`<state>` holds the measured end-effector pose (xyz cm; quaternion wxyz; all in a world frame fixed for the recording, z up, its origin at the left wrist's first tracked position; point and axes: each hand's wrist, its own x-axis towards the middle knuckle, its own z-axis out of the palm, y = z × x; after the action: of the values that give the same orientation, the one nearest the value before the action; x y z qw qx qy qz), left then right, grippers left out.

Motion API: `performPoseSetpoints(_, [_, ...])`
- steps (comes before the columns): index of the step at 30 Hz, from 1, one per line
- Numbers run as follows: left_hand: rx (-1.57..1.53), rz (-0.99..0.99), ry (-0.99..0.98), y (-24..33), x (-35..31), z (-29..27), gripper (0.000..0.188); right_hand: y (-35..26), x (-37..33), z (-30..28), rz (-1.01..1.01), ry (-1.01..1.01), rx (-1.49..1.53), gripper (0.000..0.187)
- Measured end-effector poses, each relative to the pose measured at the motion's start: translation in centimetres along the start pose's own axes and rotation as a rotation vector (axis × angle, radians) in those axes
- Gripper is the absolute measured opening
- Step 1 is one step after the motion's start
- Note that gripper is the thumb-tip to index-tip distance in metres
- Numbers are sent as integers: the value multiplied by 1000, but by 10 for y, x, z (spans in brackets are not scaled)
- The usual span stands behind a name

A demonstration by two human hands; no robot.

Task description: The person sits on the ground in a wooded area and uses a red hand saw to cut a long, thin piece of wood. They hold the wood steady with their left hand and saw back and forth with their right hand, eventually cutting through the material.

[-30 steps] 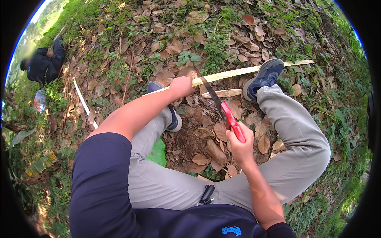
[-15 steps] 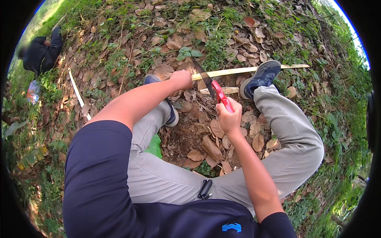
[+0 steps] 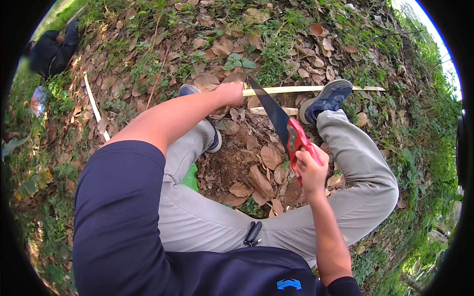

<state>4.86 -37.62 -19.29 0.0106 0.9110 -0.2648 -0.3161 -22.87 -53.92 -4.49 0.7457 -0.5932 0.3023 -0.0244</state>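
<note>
the pale stick (image 3: 316,89) lies across the leaf-strewn ground (image 3: 148,59), pinned under the right shoe (image 3: 327,100) at one side and held down by the left hand (image 3: 231,93) at the other, its grip clamped around the wood. the saw (image 3: 281,123) has drawn back since a moment ago — the blade tip now sits just at the stick, beside the left hand, where half a second earlier more of the blade lay across it. the right hand (image 3: 311,170) is wrapped tight on the saw's red handle (image 3: 296,143), pulled well back from the stick toward the bent knees. i judge this the end of a pull stroke, the cut not yet through — the stick shows whole. a shorter pale piece (image 3: 271,111) lies just beside the stick, nearer the person.
</note>
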Motion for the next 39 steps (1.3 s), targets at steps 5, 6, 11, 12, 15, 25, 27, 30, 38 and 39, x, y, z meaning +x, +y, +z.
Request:
performPoseSetpoints(5, [11,-5,-63,5,8,-7,40,42,66,24,-93,25,26,18])
performPoseSetpoints(6, [-1,14,-83,3,11,-8,41,46,65,21,-90,25,44,18])
performPoseSetpoints(11, [-9,22,-38,-3,4,-1,41,39,6,8,-33,76,42,16])
performPoseSetpoints(12, [-18,2,-55,-5,4,1,40,37,-8,3,-25,77,37,16])
performPoseSetpoints(15, [-9,39,-28,-4,6,3,41,30,-29,-8,-8,95,28,15])
performPoseSetpoints(25, [29,123,-166,-21,39,5,44,-18,17,26,-78,21,-254,14])
performPoseSetpoints(27, [-7,110,-174,-17,33,1,42,-22,16,22,-64,24,-272,13])
performPoseSetpoints(30, [-39,81,-141,-16,25,0,43,-21,10,15,-25,20,-183,18])
performPoseSetpoints(38, [-19,95,-76,-6,6,-7,45,43,-29,-6,-207,-37,-292,20])
performPoseSetpoints(39, [-18,83,-70,-4,3,-7,45,47,-33,-2,-241,-30,-332,18])
